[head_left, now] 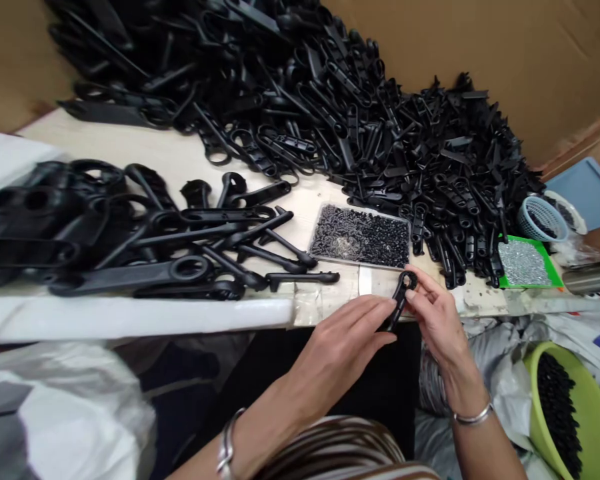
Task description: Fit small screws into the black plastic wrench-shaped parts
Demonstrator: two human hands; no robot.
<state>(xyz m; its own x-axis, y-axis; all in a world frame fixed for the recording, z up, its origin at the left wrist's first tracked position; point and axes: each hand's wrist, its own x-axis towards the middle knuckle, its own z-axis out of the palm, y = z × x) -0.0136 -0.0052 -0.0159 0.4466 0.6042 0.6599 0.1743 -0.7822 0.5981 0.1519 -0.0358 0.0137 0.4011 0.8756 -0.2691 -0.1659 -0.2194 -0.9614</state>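
Note:
Both hands meet at a short black plastic part (397, 303) with a ring at its upper end, held tilted just over the table's front edge. My right hand (437, 320) pinches the ring end between thumb and fingers. Around the lower end, my left hand (347, 333) is closed, its fingers along the part's side. Just beyond them lies a clear shallow tray (405, 264) of tiny black and grey pieces. Long black handle-like parts (205, 230) with ring ends are spread to the left of the tray.
A large heap of black plastic parts (300, 100) covers the table's back. At right are a green tray (553, 267) of small silvery pieces, a light blue basket (530, 213) and a metal cylinder (595, 277). A yellow-green bucket (597, 407) stands below. White foam (180, 317) edges the table.

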